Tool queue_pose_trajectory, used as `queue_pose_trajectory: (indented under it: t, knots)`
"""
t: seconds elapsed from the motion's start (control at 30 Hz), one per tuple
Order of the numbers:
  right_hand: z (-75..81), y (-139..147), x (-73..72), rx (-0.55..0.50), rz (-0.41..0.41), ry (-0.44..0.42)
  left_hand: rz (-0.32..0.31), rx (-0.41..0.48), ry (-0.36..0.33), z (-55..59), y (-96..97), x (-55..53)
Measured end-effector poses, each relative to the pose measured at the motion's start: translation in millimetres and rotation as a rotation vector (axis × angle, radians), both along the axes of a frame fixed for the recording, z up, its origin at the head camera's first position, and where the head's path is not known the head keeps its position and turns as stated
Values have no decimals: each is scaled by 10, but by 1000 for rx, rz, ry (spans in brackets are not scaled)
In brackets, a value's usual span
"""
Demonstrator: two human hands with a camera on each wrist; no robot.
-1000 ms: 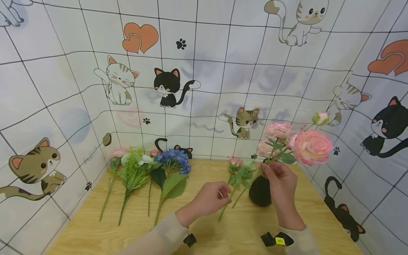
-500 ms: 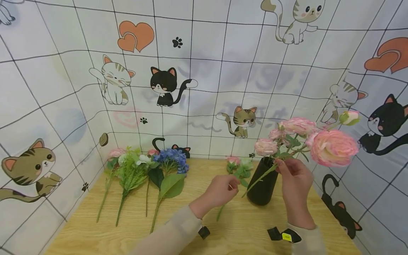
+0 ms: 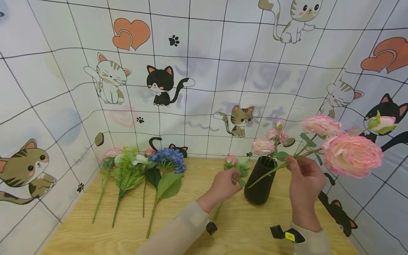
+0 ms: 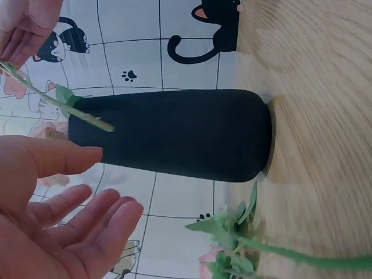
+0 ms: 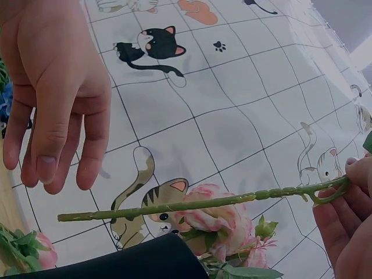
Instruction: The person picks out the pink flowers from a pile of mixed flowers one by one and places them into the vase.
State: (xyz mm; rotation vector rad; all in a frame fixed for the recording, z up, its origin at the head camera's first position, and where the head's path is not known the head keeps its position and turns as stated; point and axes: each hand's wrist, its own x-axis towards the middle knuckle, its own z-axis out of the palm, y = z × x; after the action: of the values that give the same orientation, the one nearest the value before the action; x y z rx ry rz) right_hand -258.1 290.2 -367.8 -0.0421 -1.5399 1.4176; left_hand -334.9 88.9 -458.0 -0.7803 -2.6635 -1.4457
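Observation:
My right hand (image 3: 306,180) pinches the green stem (image 5: 232,200) of a pink flower spray between thumb and fingers. Its large blooms (image 3: 352,156) and a bud lean out to the right, while the cut stem end points down-left, in front of the black vase (image 3: 259,184). That vase stands upright on the table with a pink flower (image 3: 264,146) in its mouth. My left hand (image 3: 224,186) hovers left of the vase, fingers relaxed and holding nothing; in the left wrist view its fingertips (image 4: 132,210) are apart from the stem end.
Near my left hand lie a pink flower (image 3: 230,160) and pale green leaves (image 3: 244,165) on the wooden table (image 3: 185,226). A blue hydrangea (image 3: 169,163), a leafy green spray (image 3: 129,177) and other stems lie at the left. A cat-print cloth (image 3: 204,78) surrounds the table.
My right hand has moved right with the pink spray, drawing its stem across the vase and uncovering the vase and the flower in it. My left hand has shifted right and slightly up.

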Motion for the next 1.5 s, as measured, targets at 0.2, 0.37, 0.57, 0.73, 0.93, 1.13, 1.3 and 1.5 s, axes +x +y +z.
queue_pose_trajectory:
  t: [0.2, 0.37, 0.57, 0.73, 0.93, 1.13, 1.3, 1.5]
  knots:
    - [28, 89, 7, -132, 63, 155, -18, -58, -16, -53, 143, -17]
    - [31, 141, 5, -185, 116, 302, -8, -75, -27, -115, 268, -37]
    - [50, 134, 27, -175, 121, 364, 46, 22, -67, -176, 428, -133]
    - [80, 122, 44, -191, 107, 394, 25, 106, -103, -229, 549, -155]
    - [111, 135, 55, -210, 127, 465, 47, 112, -129, -334, 734, -124]
    - [156, 136, 91, -218, 91, 500, 80, 102, -160, -429, 865, -108]
    - [198, 133, 117, -213, 69, 535, 100, 75, -131, -536, 939, -126]
    - [211, 140, 133, -229, 79, 576, 88, 132, -120, -640, 989, -130]
